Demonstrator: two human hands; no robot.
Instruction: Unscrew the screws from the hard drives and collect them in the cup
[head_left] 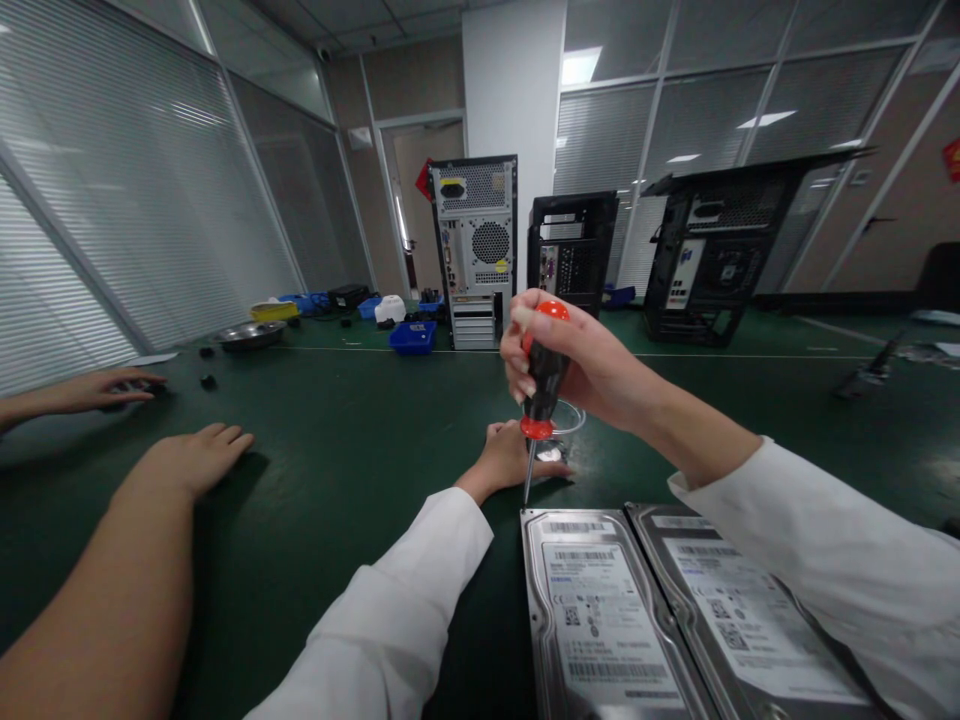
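My right hand is wrapped round the black-and-red handle of a screwdriver. The shaft points down, its tip at the far left corner of a silver hard drive. A second hard drive lies close beside it on the right. Behind the screwdriver, my left hand rests low near the table, partly hidden, with a finger reaching right past a small shiny object. Whether the left hand grips that object cannot be made out. A thin pale loop of cable lies just beyond it.
Another person's hands rest on the green table at the left. Farther back stand a computer tower, two black cases, a blue tray and a metal dish.
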